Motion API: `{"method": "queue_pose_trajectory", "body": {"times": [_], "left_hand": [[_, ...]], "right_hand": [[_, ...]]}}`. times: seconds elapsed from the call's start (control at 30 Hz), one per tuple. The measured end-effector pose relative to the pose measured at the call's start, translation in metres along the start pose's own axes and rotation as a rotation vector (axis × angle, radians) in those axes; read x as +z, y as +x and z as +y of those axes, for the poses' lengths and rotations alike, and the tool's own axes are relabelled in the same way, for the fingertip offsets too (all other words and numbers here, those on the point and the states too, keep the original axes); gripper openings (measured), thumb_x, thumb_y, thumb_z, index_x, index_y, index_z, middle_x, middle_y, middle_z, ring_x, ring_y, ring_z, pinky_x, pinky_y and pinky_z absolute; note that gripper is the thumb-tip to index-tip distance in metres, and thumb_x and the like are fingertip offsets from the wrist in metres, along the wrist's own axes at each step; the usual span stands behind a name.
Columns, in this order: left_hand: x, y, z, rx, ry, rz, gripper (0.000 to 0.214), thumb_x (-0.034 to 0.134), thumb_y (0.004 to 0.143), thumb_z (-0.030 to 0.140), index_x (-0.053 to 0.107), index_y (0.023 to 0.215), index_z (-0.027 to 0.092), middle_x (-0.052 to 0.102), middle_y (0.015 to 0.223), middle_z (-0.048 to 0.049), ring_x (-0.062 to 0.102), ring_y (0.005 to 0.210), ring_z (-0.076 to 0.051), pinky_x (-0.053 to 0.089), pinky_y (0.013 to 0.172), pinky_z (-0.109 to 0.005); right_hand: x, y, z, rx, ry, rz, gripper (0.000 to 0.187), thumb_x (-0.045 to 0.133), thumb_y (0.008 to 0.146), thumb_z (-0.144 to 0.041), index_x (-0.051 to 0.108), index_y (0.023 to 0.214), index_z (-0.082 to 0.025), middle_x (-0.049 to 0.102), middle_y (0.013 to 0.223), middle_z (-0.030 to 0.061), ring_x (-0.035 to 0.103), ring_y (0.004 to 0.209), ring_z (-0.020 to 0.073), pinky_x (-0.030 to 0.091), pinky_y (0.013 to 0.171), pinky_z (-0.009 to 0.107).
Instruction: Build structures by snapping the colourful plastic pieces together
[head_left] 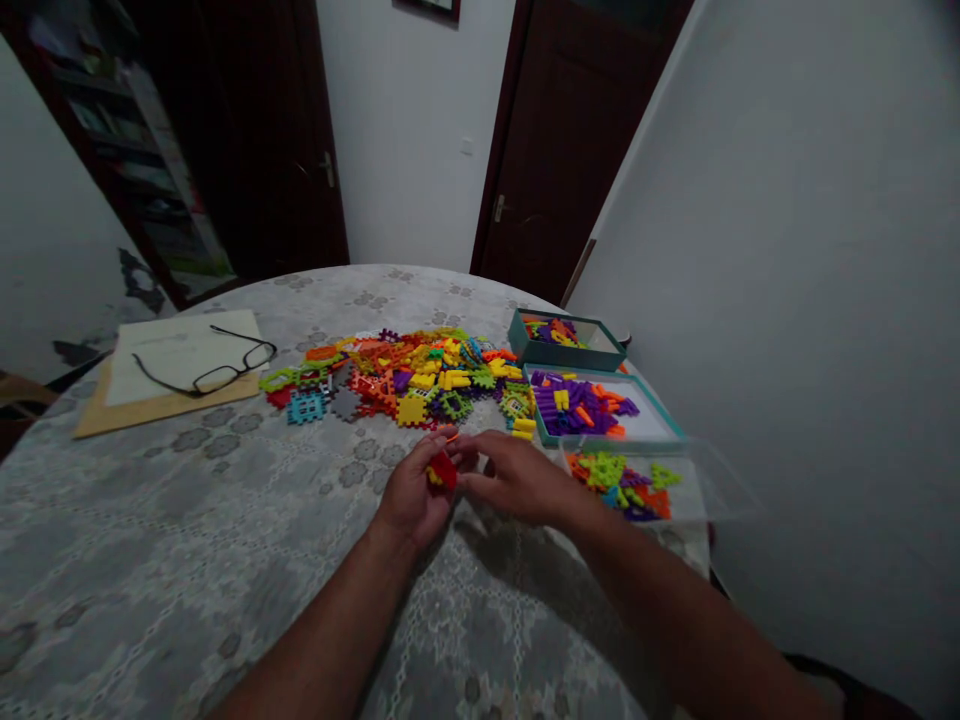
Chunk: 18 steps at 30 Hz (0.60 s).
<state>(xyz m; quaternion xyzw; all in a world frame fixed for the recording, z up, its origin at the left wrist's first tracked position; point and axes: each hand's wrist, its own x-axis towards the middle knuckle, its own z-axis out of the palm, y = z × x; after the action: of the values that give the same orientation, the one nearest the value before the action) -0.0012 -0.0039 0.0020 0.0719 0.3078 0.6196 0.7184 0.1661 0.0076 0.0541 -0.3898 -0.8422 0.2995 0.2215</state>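
Observation:
My left hand (416, 492) is closed around small red plastic building pieces (444, 470), with some yellow showing at their lower side. My right hand (517, 474) meets it from the right, thumb and fingers bent in beside the red pieces. A bit of orange shows by the fingertips; whether the right fingers grip it cannot be made out. Just beyond both hands lies a heap of mixed building pieces (411, 411) in yellow, orange, green, blue, grey and purple, many of them flat squares with notched edges.
On the right are a dark green box (525, 350) of pieces, a shallow tray (660, 408) with purple and orange pieces, and a clear plastic container (712, 480) with green and orange ones. Glasses (217, 378) rest on papers (150, 345) at left. A patterned cloth (292, 550) covers the table.

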Motion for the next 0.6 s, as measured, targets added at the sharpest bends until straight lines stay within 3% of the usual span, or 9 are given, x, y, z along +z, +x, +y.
{"method": "queue_pose_trajectory", "body": {"times": [0.07,0.17,0.3,0.37,0.47,0.6], "left_hand": [[-0.001,0.001,-0.003,0.018,0.018,0.002,0.013,0.069,0.092,0.013,0.076,0.103,0.011,0.079,0.094,-0.0118,0.076,0.083,-0.018,0.063,0.079,-0.028],[-0.003,0.003,-0.008,0.005,0.071,-0.027,0.01,0.074,0.092,0.015,0.076,0.099,0.01,0.08,0.096,-0.0126,0.076,0.085,-0.018,0.063,0.081,-0.027],[-0.004,0.005,-0.011,-0.043,0.129,-0.034,0.011,0.079,0.09,0.019,0.076,0.096,0.01,0.08,0.095,-0.013,0.077,0.087,-0.019,0.063,0.082,-0.027],[-0.005,0.006,-0.01,-0.039,0.153,-0.042,0.013,0.08,0.091,0.023,0.075,0.096,0.011,0.079,0.093,-0.011,0.077,0.082,-0.018,0.063,0.075,-0.026],[-0.006,0.005,-0.008,-0.016,0.196,-0.05,0.018,0.08,0.094,0.03,0.073,0.097,0.013,0.077,0.087,-0.0071,0.073,0.071,-0.016,0.061,0.062,-0.025],[-0.002,0.0,-0.005,-0.043,0.239,-0.042,0.034,0.077,0.097,0.046,0.07,0.1,0.013,0.078,0.094,-0.0127,0.076,0.077,-0.022,0.066,0.067,-0.035]], "right_hand": [[0.022,-0.009,-0.004,-0.036,-0.043,0.062,0.039,0.074,0.093,-0.021,0.073,0.132,-0.022,0.073,0.13,0.0113,0.069,0.118,0.0261,0.054,0.104,0.043],[0.046,-0.017,0.002,-0.035,-0.022,0.148,0.034,0.07,0.095,-0.019,0.071,0.129,-0.019,0.07,0.137,0.0153,0.066,0.126,0.0281,0.052,0.11,0.045],[0.053,-0.022,0.011,-0.083,0.007,0.26,0.028,0.062,0.1,-0.018,0.072,0.126,-0.02,0.073,0.13,0.0129,0.067,0.124,0.026,0.052,0.11,0.043],[0.05,-0.023,0.013,-0.057,0.051,0.313,0.022,0.061,0.1,-0.019,0.074,0.116,-0.022,0.076,0.117,0.0091,0.07,0.112,0.0236,0.054,0.103,0.04],[0.047,-0.021,0.017,0.106,0.25,0.36,0.012,0.063,0.099,-0.026,0.074,0.098,-0.022,0.074,0.089,0.0035,0.07,0.084,0.0189,0.056,0.079,0.033],[0.046,-0.017,0.025,0.322,0.771,0.371,0.023,0.072,0.093,-0.04,0.07,0.108,-0.023,0.071,0.076,-0.0008,0.065,0.06,0.0143,0.051,0.056,0.025]]}}
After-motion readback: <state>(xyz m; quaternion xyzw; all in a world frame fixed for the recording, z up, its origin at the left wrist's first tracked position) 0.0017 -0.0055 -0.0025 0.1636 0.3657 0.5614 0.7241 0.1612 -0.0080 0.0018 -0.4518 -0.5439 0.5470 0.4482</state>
